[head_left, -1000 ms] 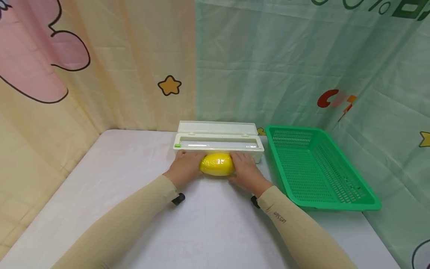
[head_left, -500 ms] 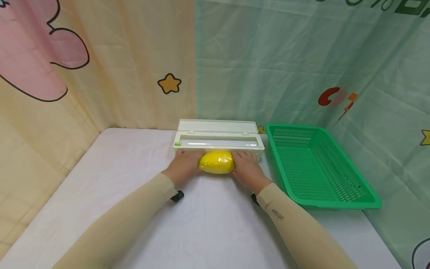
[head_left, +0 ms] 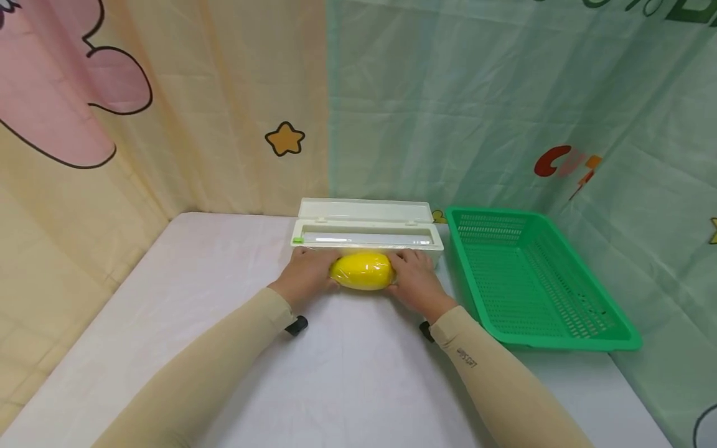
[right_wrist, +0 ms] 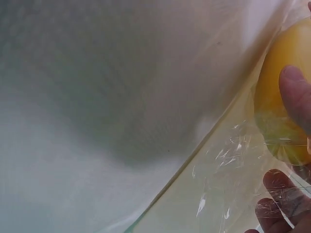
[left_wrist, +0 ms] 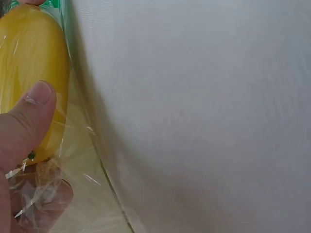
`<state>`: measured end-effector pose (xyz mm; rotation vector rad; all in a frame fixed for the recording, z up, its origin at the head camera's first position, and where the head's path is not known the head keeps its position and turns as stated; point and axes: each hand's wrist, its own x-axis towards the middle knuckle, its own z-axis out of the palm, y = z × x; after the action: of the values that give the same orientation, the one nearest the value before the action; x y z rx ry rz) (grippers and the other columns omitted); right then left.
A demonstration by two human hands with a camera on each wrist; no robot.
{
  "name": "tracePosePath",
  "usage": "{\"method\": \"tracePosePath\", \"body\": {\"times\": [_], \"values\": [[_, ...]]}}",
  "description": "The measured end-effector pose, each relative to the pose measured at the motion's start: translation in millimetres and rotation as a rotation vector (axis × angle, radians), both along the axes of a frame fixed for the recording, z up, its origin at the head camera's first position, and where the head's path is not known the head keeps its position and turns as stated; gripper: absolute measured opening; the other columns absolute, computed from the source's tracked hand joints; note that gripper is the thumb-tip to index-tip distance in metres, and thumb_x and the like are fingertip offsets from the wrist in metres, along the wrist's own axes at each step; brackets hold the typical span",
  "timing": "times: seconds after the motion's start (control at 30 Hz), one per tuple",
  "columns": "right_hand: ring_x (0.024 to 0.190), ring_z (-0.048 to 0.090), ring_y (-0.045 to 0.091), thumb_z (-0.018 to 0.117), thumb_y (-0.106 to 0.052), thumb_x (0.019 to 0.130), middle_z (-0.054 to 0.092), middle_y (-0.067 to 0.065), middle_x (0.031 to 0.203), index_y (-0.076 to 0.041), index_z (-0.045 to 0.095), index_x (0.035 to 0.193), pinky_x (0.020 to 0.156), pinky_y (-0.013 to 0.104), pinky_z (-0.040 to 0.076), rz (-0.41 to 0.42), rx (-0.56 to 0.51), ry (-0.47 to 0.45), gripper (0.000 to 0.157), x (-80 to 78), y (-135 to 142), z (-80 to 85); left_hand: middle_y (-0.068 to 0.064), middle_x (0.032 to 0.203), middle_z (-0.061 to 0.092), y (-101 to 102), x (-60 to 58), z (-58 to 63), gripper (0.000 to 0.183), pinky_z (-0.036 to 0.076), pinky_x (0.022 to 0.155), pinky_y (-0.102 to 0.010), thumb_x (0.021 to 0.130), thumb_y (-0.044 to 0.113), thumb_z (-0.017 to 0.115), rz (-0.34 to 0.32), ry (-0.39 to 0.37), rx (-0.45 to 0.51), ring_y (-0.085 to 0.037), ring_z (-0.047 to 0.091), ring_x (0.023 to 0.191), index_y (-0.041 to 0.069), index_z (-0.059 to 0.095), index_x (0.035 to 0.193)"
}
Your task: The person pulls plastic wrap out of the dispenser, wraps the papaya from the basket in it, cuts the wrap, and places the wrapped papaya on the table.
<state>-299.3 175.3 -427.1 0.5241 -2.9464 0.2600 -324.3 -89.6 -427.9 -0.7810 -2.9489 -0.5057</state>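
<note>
A smooth, oval yellow melon (head_left: 363,271) with shiny clear cling film (right_wrist: 228,170) over it sits between my two hands, in front of the wrap dispenser (head_left: 366,236). My left hand (head_left: 305,274) holds its left end; in the left wrist view the thumb (left_wrist: 34,109) lies along the fruit, and the other fingertips show through film below its end. At the right end my right hand (head_left: 417,280) grips it, thumb (right_wrist: 296,94) against its side and fingertips (right_wrist: 277,184) behind the film. Film stretches from the fruit along the dispenser's edge.
The dispenser's lid (head_left: 364,210) is raised at the back, with a film roll in its trough and a small green slider (head_left: 298,240) at the left. A green slotted basket (head_left: 538,298) stands on the white-covered table (head_left: 336,386) at the right. Printed curtains (head_left: 448,112) enclose the table.
Both hands keep hold of the melon and barely move. The right hand's thumb has drawn in closer to the melon's end. The head view has shifted slightly.
</note>
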Motion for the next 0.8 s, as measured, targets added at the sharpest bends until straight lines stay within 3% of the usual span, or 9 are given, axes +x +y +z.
{"method": "tracePosePath", "body": {"times": [0.13, 0.4, 0.53, 0.8], "values": [[0.14, 0.046, 0.038, 0.086, -0.032, 0.089, 0.054, 0.012, 0.153, -0.011, 0.05, 0.154, 0.122, 0.058, 0.032, 0.005, -0.009, 0.003, 0.077, -2.6, 0.2, 0.5, 0.004, 0.133, 0.071, 0.7, -2.7, 1.3, 0.058, 0.031, 0.11, -0.051, 0.088, 0.031, 0.087, 0.0, 0.013, 0.009, -0.021, 0.067, 0.12, 0.02, 0.061, 0.14], [0.146, 0.048, 0.035, 0.086, -0.021, 0.09, 0.054, 0.011, 0.157, -0.012, 0.041, 0.159, 0.122, 0.057, 0.034, -0.007, -0.127, -0.06, 0.083, -2.1, -1.8, -5.0, 0.003, 0.137, 0.069, 0.2, -0.7, -4.5, 0.062, 0.029, 0.117, -0.05, 0.089, 0.031, 0.086, -0.022, -0.011, 0.026, -0.019, 0.066, 0.124, 0.017, 0.057, 0.143], [0.144, 0.049, 0.036, 0.084, -0.022, 0.091, 0.056, 0.012, 0.155, -0.013, 0.044, 0.158, 0.122, 0.058, 0.034, 0.015, -0.121, -0.033, 0.078, -0.2, -2.6, -4.5, 0.005, 0.136, 0.07, -2.3, 0.6, -2.3, 0.059, 0.03, 0.116, -0.05, 0.09, 0.031, 0.085, -0.026, 0.01, 0.023, -0.018, 0.066, 0.124, 0.02, 0.058, 0.141], [0.136, 0.047, 0.038, 0.087, -0.026, 0.089, 0.053, 0.015, 0.147, -0.014, 0.05, 0.155, 0.12, 0.056, 0.035, 0.002, -0.101, -0.032, 0.077, 1.3, -3.4, -0.5, 0.004, 0.135, 0.071, -4.4, 0.4, 2.8, 0.059, 0.029, 0.113, -0.049, 0.089, 0.028, 0.086, -0.04, -0.026, 0.04, -0.018, 0.067, 0.122, 0.019, 0.06, 0.142]]}}
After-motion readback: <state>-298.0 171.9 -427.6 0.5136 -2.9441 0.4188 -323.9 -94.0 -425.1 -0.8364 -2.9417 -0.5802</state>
